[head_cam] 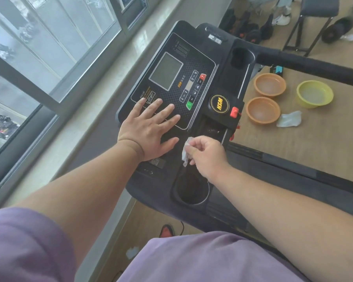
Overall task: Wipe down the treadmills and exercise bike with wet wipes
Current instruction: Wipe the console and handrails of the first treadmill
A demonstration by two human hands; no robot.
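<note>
A black treadmill console (pixel 202 55) with a grey screen (pixel 166 70) and coloured buttons fills the middle of the view. My left hand (pixel 149 129) lies flat on the console's lower panel, fingers spread, holding nothing. My right hand (pixel 207 155) pinches a crumpled white wet wipe (pixel 186 151) just right of the panel, above a round cup holder (pixel 192 190). The wipe hangs down from my fingertips over the console's edge.
On the wooden floor to the right stand two orange bowls (pixel 270 84) (pixel 262 109) and a yellow bowl (pixel 314 96), with a used wipe (pixel 289 119) beside them. The treadmill's black handrail (pixel 314 67) runs right. A window and sill (pixel 90 110) lie left. A bench and shoes sit at top right.
</note>
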